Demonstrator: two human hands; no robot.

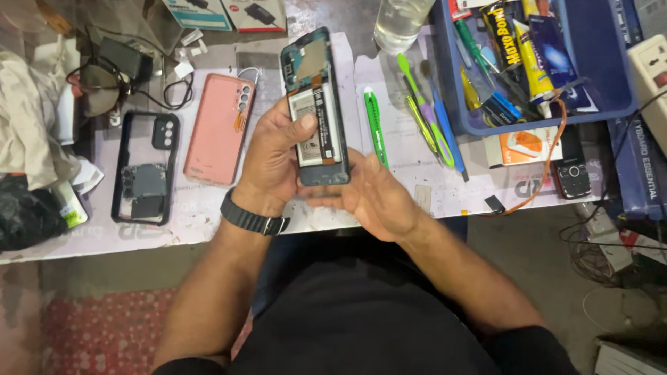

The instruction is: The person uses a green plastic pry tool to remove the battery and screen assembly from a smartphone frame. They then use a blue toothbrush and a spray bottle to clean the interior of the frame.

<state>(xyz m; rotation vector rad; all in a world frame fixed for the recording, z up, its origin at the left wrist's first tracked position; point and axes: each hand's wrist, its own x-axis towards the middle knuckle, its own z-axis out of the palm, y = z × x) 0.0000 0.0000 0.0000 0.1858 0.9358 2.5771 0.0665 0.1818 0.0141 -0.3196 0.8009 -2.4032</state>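
Observation:
I hold an opened smartphone (316, 104) with its back cover off, battery and circuit board showing, upright above the white work mat (208, 215). My left hand (267, 163), a black watch on its wrist, grips the phone's left side with the thumb pressed on the battery. My right hand (375, 194) cups the phone's lower end from beneath and from the right.
A pink phone case (219, 128) and a clear black-edged case (146, 167) lie left of the hands. A green utility knife (375, 125) and thin pry tools (427, 118) lie to the right. A blue tray (597, 69) of tools and glue tubes, a glass (401, 24), a small keypad phone (573, 173).

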